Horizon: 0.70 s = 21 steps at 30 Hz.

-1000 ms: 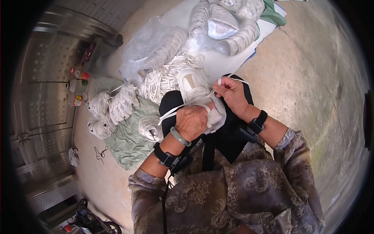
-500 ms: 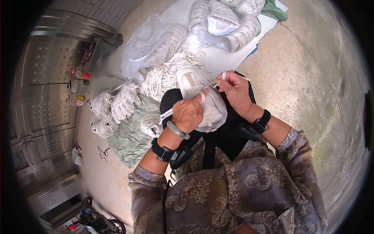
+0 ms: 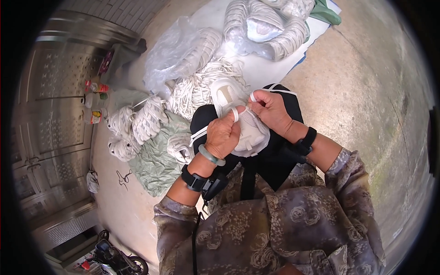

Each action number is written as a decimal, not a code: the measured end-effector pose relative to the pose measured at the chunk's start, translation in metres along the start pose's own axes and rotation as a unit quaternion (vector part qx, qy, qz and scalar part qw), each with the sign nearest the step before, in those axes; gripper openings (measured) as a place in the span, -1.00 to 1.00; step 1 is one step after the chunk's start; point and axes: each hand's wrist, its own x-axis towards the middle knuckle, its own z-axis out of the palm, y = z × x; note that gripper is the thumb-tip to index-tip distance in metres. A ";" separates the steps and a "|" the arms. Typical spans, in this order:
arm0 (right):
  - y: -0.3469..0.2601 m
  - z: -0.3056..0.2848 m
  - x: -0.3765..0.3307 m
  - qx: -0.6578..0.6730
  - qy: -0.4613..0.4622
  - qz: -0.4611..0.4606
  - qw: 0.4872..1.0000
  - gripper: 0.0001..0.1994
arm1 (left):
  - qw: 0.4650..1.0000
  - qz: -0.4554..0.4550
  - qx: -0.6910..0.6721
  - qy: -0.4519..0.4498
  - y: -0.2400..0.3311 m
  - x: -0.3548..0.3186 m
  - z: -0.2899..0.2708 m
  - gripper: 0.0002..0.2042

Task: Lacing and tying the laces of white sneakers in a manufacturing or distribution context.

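Head view, white shoe (image 3: 250,136) between left grip (image 3: 222,134) and right grip (image 3: 273,111), each pinching white lace (image 3: 236,114)

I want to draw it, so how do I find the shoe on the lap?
Find the black lap near the middle. A pale shoe lies there, between the left hand and right hand. Unlike the white bundles by the green sheet, it has both hands pinching lace close by.

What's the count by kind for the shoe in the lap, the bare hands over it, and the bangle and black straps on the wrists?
Shoe: 1
Hands, left hand and right hand: 2
Bangle: 1
Black straps: 2
Total: 6
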 end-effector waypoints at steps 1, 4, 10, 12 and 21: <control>0.001 -0.003 0.003 -0.047 -0.028 -0.022 0.998 -0.87 | 0.998 -0.005 -0.055 0.031 -0.005 -0.003 0.003 -0.72; 0.004 -0.006 0.008 -0.085 -0.050 -0.001 0.995 -0.79 | 0.936 -0.068 -0.322 0.128 -0.021 -0.016 0.009 -0.92; -0.003 -0.006 0.001 -0.061 -0.032 0.125 0.990 -0.73 | 0.869 -0.162 -0.410 0.225 -0.051 -0.032 0.012 -0.94; -0.014 -0.009 0.000 -0.155 -0.043 -0.107 0.981 -0.81 | 0.872 -0.155 -0.406 0.224 -0.055 -0.027 0.020 -0.90; -0.044 0.005 0.002 -0.359 -0.177 -0.305 0.864 -0.78 | 0.839 -0.141 -0.457 0.260 -0.058 -0.010 0.035 -0.84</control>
